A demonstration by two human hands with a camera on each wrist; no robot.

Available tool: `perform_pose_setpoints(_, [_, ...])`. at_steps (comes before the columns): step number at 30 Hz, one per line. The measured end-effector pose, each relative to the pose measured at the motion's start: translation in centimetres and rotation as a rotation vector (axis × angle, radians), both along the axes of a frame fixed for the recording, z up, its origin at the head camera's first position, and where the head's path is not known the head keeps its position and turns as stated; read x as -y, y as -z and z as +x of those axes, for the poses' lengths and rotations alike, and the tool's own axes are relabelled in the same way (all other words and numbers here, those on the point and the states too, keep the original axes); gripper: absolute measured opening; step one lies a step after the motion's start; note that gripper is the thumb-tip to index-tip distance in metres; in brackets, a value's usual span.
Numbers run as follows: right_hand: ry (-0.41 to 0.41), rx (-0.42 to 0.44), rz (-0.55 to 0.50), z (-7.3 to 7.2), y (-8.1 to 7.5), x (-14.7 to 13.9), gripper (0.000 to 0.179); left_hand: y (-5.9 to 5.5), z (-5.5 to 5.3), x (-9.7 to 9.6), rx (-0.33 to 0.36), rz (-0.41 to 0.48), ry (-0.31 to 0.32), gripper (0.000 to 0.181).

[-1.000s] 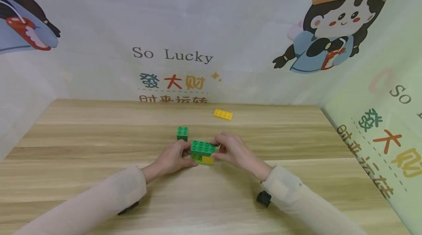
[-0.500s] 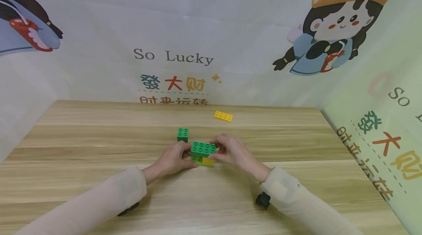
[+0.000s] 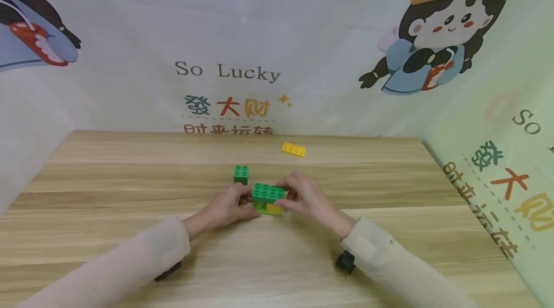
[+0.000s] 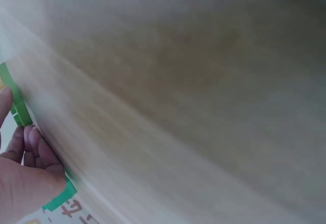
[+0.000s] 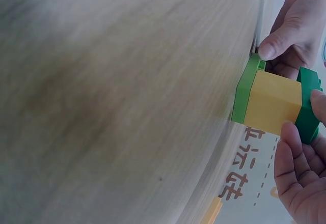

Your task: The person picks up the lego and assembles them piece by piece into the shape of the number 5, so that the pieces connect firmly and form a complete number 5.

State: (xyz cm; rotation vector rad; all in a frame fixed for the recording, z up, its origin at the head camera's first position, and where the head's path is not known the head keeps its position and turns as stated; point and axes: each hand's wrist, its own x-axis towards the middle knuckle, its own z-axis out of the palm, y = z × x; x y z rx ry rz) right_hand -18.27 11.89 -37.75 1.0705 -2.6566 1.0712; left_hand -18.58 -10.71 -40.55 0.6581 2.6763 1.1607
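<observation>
A small stack of toy building bricks stands between my two hands. Its base is a light green plate (image 5: 246, 90), with a yellow brick (image 5: 272, 102) on one end of it. A dark green brick (image 3: 268, 194) with two rows of studs lies across the top and juts left over the bare end of the plate. My left hand (image 3: 227, 206) grips the plate's left end, thumb in front. The right hand (image 3: 305, 197) pinches the right end of the dark green brick between thumb and fingers, one fingertip against the yellow brick in the right wrist view.
A smaller dark green brick (image 3: 241, 173) sits just behind my left hand. Farther back on the wooden table (image 3: 130, 178) lies a flat yellow plate (image 3: 294, 149). Printed cloth walls (image 3: 242, 34) rise at the back and along both sides.
</observation>
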Motion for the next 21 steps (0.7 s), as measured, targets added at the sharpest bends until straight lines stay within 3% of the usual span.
perform_pose_setpoints(4, [0.008,0.001,0.002,-0.1,-0.1,-0.2,0.027,-0.1,0.1,0.4,0.037,0.066,0.006,0.033])
perform_pose_setpoints(9, [0.003,-0.017,0.008,-0.1,0.0,-0.3,0.027,-0.4,0.2,1.4,0.097,0.14,-0.07,0.029])
perform_pose_setpoints(15, [-0.003,-0.017,-0.002,-0.1,0.1,-0.2,0.028,-1.0,-0.7,2.8,0.038,0.179,-0.2,0.021])
perform_pose_setpoints(21, [-0.006,-0.011,-0.015,-0.1,0.1,-0.1,0.028,-1.5,-1.6,3.6,0.013,0.161,-0.278,0.032])
